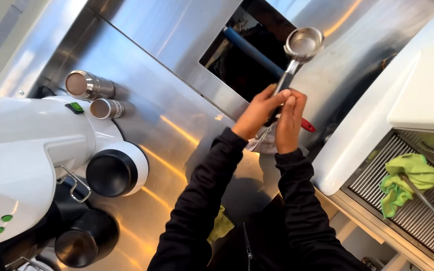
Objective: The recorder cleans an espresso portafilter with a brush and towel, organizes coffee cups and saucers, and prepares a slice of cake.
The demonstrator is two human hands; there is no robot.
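Plainly both hands, left hand (258, 111) and right hand (290, 123), clasp the portafilter (302, 45) handle; its basket points away beyond the curled fingers (280, 95).

Portafilter (300, 50) above counter opening (242, 60); grinder (26, 155) left, cloth (408, 183) on tray (377, 185) right.

Both my arms in black sleeves reach forward and converge, forearms angled toward each other. My left hand (258, 113) is curled, fingers wrapped closed in a grip, knuckles up. My right hand (291, 123) sits just beside it, touching, fingers pointing forward and pressed together, palm turned inward.
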